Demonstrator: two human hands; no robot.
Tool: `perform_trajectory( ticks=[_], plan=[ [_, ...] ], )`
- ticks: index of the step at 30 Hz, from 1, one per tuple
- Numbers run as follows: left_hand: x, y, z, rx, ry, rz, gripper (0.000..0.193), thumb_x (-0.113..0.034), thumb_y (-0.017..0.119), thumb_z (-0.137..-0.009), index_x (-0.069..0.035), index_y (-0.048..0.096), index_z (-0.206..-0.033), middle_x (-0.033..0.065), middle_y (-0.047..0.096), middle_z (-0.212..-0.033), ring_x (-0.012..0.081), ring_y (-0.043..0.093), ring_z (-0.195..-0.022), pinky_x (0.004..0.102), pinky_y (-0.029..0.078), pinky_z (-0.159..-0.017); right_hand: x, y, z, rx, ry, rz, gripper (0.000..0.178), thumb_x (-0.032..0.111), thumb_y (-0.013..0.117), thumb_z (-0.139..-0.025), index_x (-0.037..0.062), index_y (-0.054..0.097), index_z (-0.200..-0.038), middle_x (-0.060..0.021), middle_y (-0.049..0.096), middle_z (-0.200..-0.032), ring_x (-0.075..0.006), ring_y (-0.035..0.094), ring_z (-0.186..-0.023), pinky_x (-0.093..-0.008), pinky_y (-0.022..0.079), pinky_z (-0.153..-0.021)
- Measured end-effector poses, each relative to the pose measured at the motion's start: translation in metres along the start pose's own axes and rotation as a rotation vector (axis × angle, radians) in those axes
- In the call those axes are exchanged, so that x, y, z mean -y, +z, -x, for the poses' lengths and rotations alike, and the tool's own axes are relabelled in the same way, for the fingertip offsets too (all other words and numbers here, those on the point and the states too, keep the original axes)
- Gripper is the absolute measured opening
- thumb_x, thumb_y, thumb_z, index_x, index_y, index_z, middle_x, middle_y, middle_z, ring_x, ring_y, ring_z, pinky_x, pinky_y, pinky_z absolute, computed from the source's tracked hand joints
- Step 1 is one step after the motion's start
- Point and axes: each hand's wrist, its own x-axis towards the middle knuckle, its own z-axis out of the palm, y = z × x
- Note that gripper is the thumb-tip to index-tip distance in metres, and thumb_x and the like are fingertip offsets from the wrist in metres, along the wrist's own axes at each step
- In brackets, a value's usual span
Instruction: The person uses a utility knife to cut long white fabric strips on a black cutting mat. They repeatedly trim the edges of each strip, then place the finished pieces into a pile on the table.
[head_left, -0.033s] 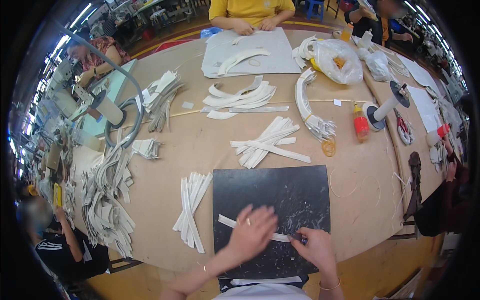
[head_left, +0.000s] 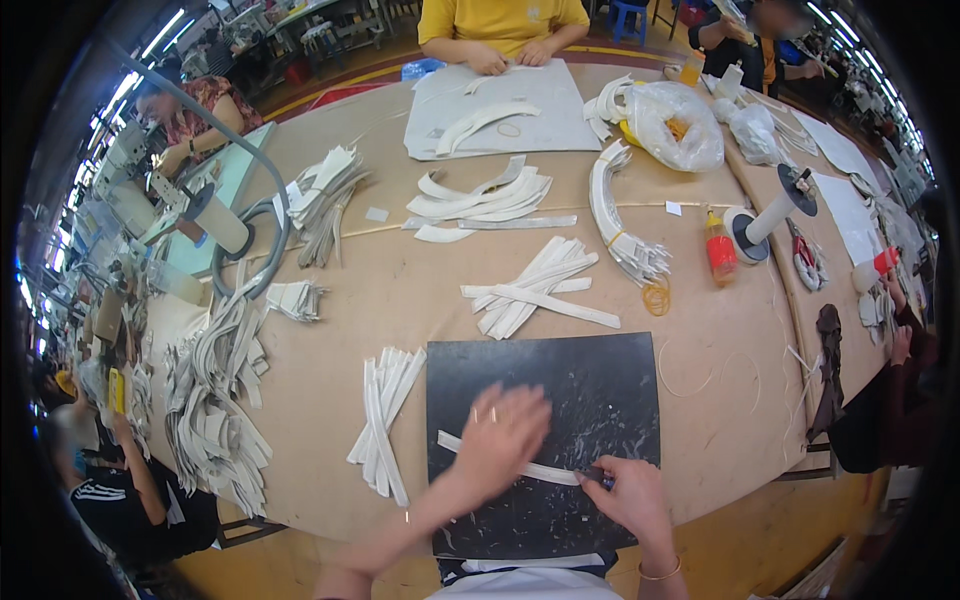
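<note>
A narrow white fabric strip [head_left: 549,474] lies slantwise on the black mat [head_left: 540,375] in front of me. My left hand [head_left: 505,435] is over the middle of this strip, fingers stretched out and slightly blurred; whether the palm touches the strip I cannot tell. At the strip's right end, my right hand [head_left: 632,494] is closed on a small dark tool [head_left: 594,474] held between thumb and fingers. Most of the tool is hidden by the hand, so its kind does not show.
White strips [head_left: 385,420] lie crossed left of the mat, with another pile [head_left: 540,287] beyond it. Grey-white bundles [head_left: 215,400] cover the table's left side. A red-labelled bottle [head_left: 720,250] and thread spool [head_left: 770,222] stand right. A person in yellow [head_left: 505,30] sits opposite.
My left hand has shifted very slightly to the left. My right hand and the strip look the same.
</note>
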Motion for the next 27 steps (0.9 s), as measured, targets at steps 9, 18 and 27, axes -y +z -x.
perform_trajectory(
  ticks=[9,18,27],
  plan=[
    [0.104,0.018,-0.167,0.298,0.19,-0.202,0.015,-0.02,0.066,-0.09,-0.006,0.07,-0.095,0.0107,0.063,-0.102,0.03,0.061,-0.104,0.0433,0.046,-0.093,0.002,-0.001,-0.002,-0.001,0.025,-0.022,0.029,0.039,0.071,-0.083,0.011,0.076,-0.09,-0.0098,0.068,-0.066,-0.0305,0.069,-0.067,-0.0408,0.051,-0.061],
    [0.128,0.005,-0.187,0.39,-0.304,0.264,0.024,-0.02,0.063,-0.097,0.002,0.071,-0.102,0.0099,0.069,-0.077,0.0157,0.061,-0.064,0.0321,0.049,-0.062,-0.001,-0.001,-0.004,-0.003,-0.018,0.001,0.028,0.035,0.071,-0.083,0.0093,0.076,-0.092,-0.0112,0.069,-0.067,-0.0305,0.069,-0.068,-0.0404,0.052,-0.062],
    [0.132,0.0,-0.184,0.384,-0.324,0.347,0.018,-0.017,0.066,-0.094,0.0,0.073,-0.098,0.0052,0.068,-0.076,0.0114,0.059,-0.068,0.0306,0.047,-0.067,0.002,-0.004,-0.004,0.021,-0.001,0.003,0.028,0.035,0.071,-0.083,0.0092,0.076,-0.092,-0.0103,0.069,-0.066,-0.0301,0.069,-0.066,-0.0401,0.051,-0.06]
  ],
)
